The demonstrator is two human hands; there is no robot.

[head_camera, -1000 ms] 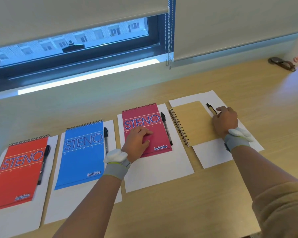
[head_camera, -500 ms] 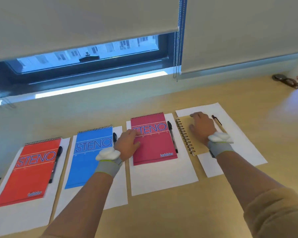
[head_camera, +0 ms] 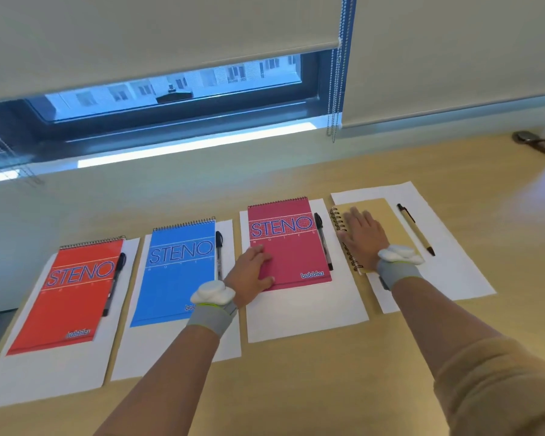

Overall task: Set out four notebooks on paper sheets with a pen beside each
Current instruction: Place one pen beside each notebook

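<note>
Four white paper sheets (head_camera: 306,313) lie in a row across the middle of the frame. A notebook lies flat on each one. From left to right there is an orange-red steno notebook (head_camera: 66,297), a blue steno notebook (head_camera: 177,272) and a dark pink steno notebook (head_camera: 291,247), all with wire rings on top. Last is a plain brown notebook (head_camera: 381,215) with rings down its left side. A black pen (head_camera: 323,240) lies just right of each steno notebook. A brown pen with black ends (head_camera: 416,229) lies right of the brown one.
</note>
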